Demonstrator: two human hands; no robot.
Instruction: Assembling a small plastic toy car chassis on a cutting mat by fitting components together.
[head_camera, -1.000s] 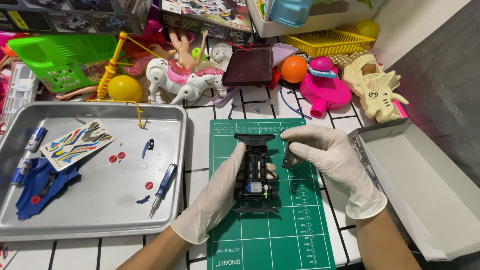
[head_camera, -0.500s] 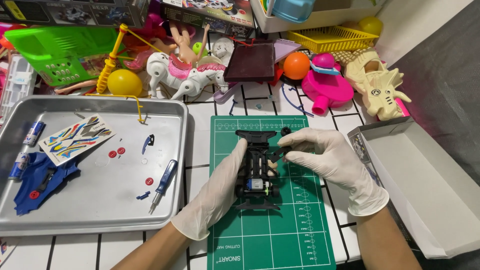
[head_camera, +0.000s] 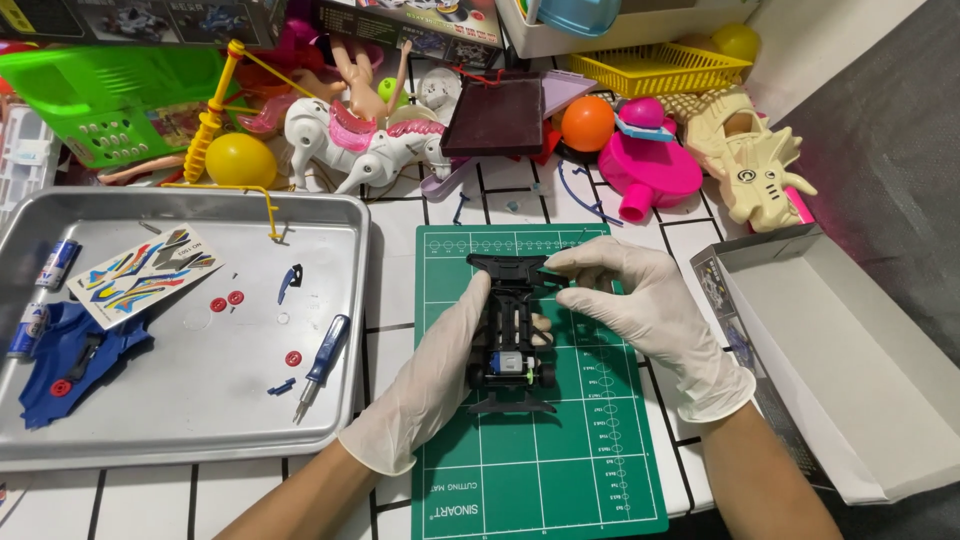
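The person holds a black toy car frame (head_camera: 512, 335) with both gloved hands, and it rests on the green cutting mat (head_camera: 560, 470) in the middle of the white tiled counter (head_camera: 400, 240). The left hand (head_camera: 432, 385) has its fingers closed along the left side of the frame, while the right hand (head_camera: 640, 305) pinches the front end with thumb and 1 finger. A small motor shows inside the frame near the back. To the left, a metal tray (head_camera: 340, 215) keeps a blue screwdriver (head_camera: 318, 365), a blue car shell (head_camera: 70, 350), a sticker sheet (head_camera: 145, 270) and 3 red wheels. I think this step goes best if the left hand keeps the frame flat and the right hand presses gently, because the thin front part could bend.
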